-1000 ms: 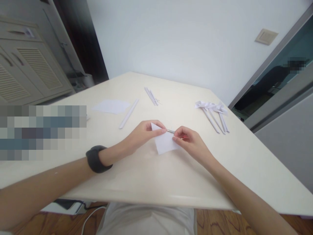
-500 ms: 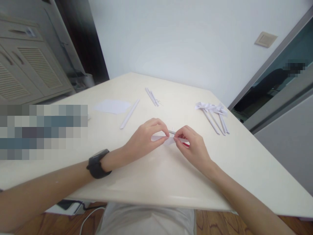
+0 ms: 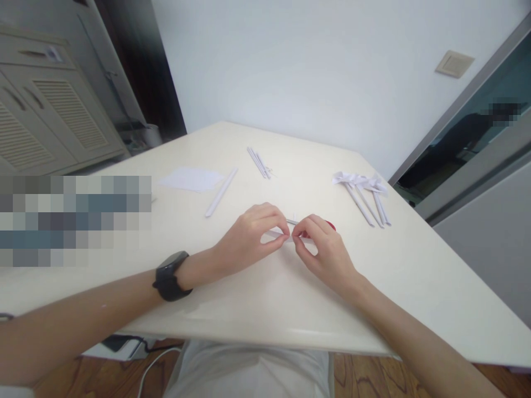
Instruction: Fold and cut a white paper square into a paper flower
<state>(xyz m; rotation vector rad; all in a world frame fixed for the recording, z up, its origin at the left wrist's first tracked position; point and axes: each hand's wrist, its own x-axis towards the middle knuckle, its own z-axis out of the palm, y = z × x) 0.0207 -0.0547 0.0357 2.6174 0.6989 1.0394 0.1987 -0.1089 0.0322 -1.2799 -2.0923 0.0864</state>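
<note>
In the head view, my left hand (image 3: 259, 232) and my right hand (image 3: 326, 243) meet near the middle of the table, thumbs and forefingers pinched almost tip to tip. Between them they hold a narrow piece of white paper (image 3: 274, 233), much of it hidden by my fingers. Behind the right hand lie scissors with red handles (image 3: 331, 225); their metal blade (image 3: 292, 221) points left past my fingertips. A thin white scrap (image 3: 295, 216) sticks up just beyond the blade.
A flat stack of white paper (image 3: 191, 179) and a rolled paper tube (image 3: 222, 192) lie to the left on the white table (image 3: 249, 309). Farther back are several thin paper rolls (image 3: 258, 162). On the right rest paper pinwheels (image 3: 360, 182) on paper sticks. A wall stands behind.
The paper between my fingers has turned and now shows as a narrower strip. Both hands have shifted slightly, and more of the red scissor handle appears behind the right hand.
</note>
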